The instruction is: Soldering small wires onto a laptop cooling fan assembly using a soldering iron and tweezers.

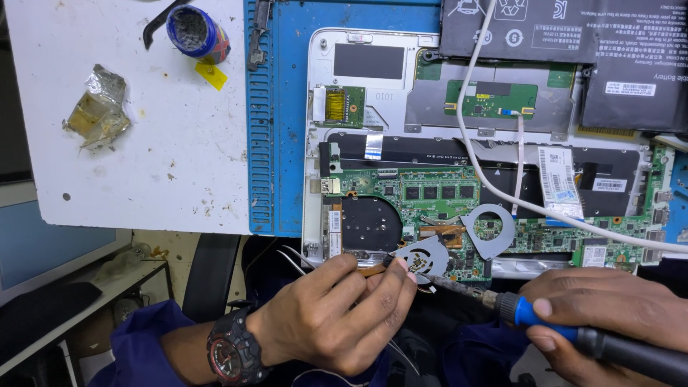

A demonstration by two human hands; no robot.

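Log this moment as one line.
left hand: pinching fan | right hand: gripping soldering iron | tip at fan | laptop open

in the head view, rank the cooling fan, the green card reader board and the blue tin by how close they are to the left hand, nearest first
From the left hand:
1. Cooling fan, just above the fingertips, at the laptop's near edge.
2. Green card reader board, farther up, at the laptop's upper left corner.
3. Blue tin, farthest, on the white board at the top left.
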